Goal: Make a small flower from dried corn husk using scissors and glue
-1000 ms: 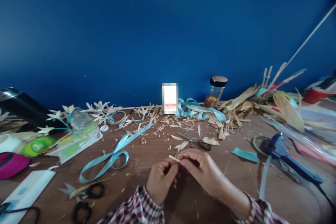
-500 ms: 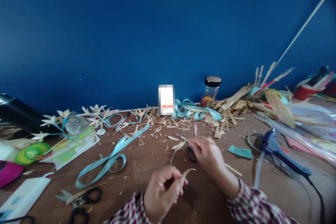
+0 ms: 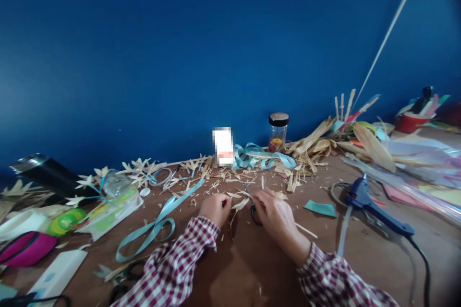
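My left hand (image 3: 216,208) is closed with its fingers curled; whatever it holds is hidden. Close to its fingertips lie pale dried-husk petals (image 3: 239,204) on the brown table (image 3: 252,268). My right hand (image 3: 276,217) is closed just right of these petals, thumb and fingers together, and I cannot make out what is in them. A pair of scissors with a black handle (image 3: 256,215) is partly hidden under this hand, its tip pointing away. A thin pale stick (image 3: 306,230) lies by the right wrist.
A blue glue gun (image 3: 378,208) and a teal ribbon piece (image 3: 320,208) lie on the right. Left are a looped blue ribbon (image 3: 158,225), more scissors (image 3: 120,276) and husk flowers (image 3: 139,167). Husk scraps, a lidded jar (image 3: 278,133) and a blurred white item (image 3: 223,146) line the wall.
My left hand has moved forward, away from me, to the petals; the curved husk strip it held is out of sight. My right hand stays by the scissors. The view has shifted slightly.
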Available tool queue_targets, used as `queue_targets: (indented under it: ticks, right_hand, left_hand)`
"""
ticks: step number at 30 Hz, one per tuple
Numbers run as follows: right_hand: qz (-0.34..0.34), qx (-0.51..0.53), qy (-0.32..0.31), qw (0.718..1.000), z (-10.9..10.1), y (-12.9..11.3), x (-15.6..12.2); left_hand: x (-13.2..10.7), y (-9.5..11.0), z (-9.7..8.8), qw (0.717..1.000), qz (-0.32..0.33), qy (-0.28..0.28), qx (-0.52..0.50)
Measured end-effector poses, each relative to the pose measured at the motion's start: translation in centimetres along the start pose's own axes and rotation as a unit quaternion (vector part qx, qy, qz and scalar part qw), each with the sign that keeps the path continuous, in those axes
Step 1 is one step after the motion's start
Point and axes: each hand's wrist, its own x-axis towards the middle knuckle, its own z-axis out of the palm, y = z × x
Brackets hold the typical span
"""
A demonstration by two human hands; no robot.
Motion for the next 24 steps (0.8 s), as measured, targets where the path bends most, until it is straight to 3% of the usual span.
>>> queue_targets:
  ticks: [11, 18, 20, 24]
  right_hand:
    - [0.001, -0.018, 0.015, 1.000, 0.7, 0.6, -0.1]
    - [-0.007, -0.020, 0.021, 1.000, 0.5, 0.4, -0.3]
    - [-0.012, -0.015, 0.022, 1.000, 0.6, 0.1, -0.4]
    - [-0.044, 0.024, 0.024, 0.998, 1.0, -0.3, -0.6]
  left_hand:
    - [1.2, -0.3, 0.5, 0.999, -0.036, 0.023, -0.021]
    - [0.0, 1.0, -0.2, 0.989, -0.038, 0.045, -0.138]
    - [-0.6, 1.8, -0.2, 0.966, -0.059, 0.027, -0.249]
    - [-1.1, 3.3, 0.3, 0.873, -0.138, -0.009, -0.468]
